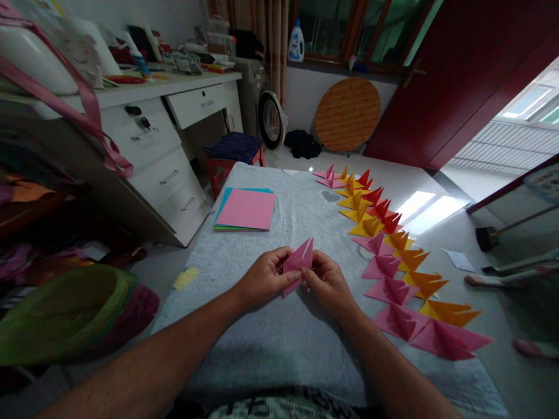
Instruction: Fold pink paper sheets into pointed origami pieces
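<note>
A pink folded paper [299, 260], pointed at its upper end, is held between both hands above the cloth-covered table. My left hand [271, 272] pinches its left side, with the thumb lying across the front. On the right edge, my right hand [328, 280] grips the same paper between thumb and bent fingers. Some fingertips are hidden behind it. Beyond the left hand lies a stack of square paper sheets [247, 209], pink on top with blue and green edges showing. Rows of folded paper cranes [392, 289] in pink, yellow, orange and red stand along the table's right side.
A light blue cloth [257, 349] covers the table. Left of it are a green-lined bin [74, 308] and a white desk with drawers [163, 174]. Behind stand a stool [236, 148], an open washing machine [271, 119] and a round wooden board [348, 113].
</note>
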Available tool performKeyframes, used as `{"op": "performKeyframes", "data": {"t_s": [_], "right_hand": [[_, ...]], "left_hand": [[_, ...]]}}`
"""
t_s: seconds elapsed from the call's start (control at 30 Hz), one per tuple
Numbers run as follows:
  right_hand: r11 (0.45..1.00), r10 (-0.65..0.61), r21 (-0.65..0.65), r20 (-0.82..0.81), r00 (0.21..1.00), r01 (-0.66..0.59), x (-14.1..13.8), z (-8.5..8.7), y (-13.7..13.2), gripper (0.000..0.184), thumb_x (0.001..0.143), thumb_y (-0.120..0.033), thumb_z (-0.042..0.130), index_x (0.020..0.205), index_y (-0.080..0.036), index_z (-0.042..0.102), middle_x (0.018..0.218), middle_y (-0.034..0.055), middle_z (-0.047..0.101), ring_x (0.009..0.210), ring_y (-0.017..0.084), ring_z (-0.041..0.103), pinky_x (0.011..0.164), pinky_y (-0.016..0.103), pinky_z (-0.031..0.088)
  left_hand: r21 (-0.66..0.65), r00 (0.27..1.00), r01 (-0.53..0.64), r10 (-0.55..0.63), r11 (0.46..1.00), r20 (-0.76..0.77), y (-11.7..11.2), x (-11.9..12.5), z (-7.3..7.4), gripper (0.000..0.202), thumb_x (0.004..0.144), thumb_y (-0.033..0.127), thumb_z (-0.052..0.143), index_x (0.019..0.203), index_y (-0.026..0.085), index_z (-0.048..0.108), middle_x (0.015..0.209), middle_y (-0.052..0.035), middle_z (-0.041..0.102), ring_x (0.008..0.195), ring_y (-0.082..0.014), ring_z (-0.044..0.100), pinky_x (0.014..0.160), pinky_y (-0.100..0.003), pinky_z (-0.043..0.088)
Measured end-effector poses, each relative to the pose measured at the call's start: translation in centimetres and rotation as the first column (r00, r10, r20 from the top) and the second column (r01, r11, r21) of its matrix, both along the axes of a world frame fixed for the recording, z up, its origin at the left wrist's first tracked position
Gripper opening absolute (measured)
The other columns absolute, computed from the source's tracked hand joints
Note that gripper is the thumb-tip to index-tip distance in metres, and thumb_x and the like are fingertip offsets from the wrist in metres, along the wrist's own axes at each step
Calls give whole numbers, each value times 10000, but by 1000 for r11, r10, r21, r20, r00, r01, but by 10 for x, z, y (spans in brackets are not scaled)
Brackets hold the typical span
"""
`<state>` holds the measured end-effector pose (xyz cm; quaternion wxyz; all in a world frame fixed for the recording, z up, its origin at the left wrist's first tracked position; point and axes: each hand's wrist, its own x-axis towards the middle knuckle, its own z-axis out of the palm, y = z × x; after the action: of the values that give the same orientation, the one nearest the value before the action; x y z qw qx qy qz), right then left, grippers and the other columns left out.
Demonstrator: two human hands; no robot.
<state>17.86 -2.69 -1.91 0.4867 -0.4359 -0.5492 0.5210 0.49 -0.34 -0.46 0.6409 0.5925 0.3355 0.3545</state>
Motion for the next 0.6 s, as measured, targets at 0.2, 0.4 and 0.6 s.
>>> {"op": "performKeyframes", "data": {"t_s": [0.2,0.4,0.6], "right_hand": [[999,41,-18,-68,997,-43,1,3,-2,225,876,-421,657,865,-199,622,690,-35,513,583,103,429,539,240,338],[999,35,-9,-89,995,-36,1,4,-3,246,880,-442,663,849,-199,642,709,-22,543,616,111,458,584,254,367],[1000,24,15,-32,999,-23,1,6,-4,261,870,-441,667,782,-199,626,681,-24,524,613,118,450,577,257,365]], "left_hand": [[-58,999,54,-54,997,9,0,0,-6,193,866,330,688,918,153,633,764,19,589,675,-107,527,623,-218,388],[-104,994,110,-109,988,16,-2,1,-9,299,862,382,689,1052,155,645,873,-18,637,745,-134,567,680,-240,424],[-14,992,101,-101,995,-72,-3,4,-8,328,859,415,679,1036,140,657,882,-35,648,772,-157,568,714,-265,448]]}}
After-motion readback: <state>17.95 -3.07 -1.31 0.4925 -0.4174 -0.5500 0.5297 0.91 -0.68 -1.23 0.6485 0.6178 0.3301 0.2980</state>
